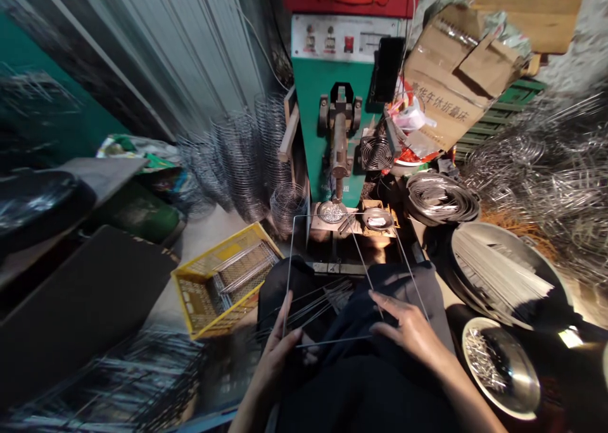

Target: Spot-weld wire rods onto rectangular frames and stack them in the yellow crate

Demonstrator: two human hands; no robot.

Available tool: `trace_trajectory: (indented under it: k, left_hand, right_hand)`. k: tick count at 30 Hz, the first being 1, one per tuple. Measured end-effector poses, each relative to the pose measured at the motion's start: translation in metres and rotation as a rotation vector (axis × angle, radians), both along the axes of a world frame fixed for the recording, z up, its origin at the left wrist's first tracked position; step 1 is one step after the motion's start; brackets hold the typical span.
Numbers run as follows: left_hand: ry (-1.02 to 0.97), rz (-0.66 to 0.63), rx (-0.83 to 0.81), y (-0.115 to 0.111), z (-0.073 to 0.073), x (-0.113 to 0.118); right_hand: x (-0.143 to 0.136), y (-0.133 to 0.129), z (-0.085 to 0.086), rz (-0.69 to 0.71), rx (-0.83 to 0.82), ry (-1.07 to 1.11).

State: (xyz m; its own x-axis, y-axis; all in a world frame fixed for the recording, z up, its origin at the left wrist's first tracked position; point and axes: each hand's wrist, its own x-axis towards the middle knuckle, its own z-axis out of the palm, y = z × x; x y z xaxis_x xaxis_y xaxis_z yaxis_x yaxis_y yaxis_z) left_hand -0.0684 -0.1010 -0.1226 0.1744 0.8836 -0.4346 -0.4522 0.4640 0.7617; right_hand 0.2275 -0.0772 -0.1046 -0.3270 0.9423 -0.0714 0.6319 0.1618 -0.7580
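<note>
The left hand [280, 351] gripped the near left corner of a thin rectangular frame of bare steel wire [292, 262], fingers curled around the wire. The right hand [408, 328] lay flat on the person's dark-clothed lap, fingers spread and touching the frame's near right part; whether it pinched the wire could not be told. The frame rested over the lap, its far edge reaching a green spot-welding machine with a red top [339, 72]. A bundle of loose straight wire rods [318, 300] lay across the lap under the frame. At the near left stood a yellow plastic crate holding wire mesh racks [223, 281]. At the near right sat a round steel bowl of small metal pieces [503, 366], and beyond it a large pan of straight steel rods [503, 275].
</note>
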Motion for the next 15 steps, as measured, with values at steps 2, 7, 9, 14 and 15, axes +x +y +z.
trace_trajectory:
  k: [2,7,9,14,15]
  left_hand:
    - [0.033,-0.027,0.005,0.000,-0.001,0.001]
    - [0.057,-0.078,0.023,0.003,-0.008,0.002]
    - [0.051,-0.077,0.029,0.003,-0.009,0.001]
    - [0.018,-0.046,0.014,0.002,-0.005,0.001]
    - [0.015,-0.039,0.009,0.002,-0.004,0.001]
  right_hand:
    - [0.000,0.000,0.002,0.020,-0.014,0.008]
    - [-0.014,-0.002,0.003,0.130,0.000,0.037]
    - [-0.018,-0.001,0.002,0.155,0.000,0.022]
    - [-0.011,0.003,-0.004,0.069,0.065,-0.089]
    - [-0.008,0.004,-0.005,0.035,0.085,-0.107]
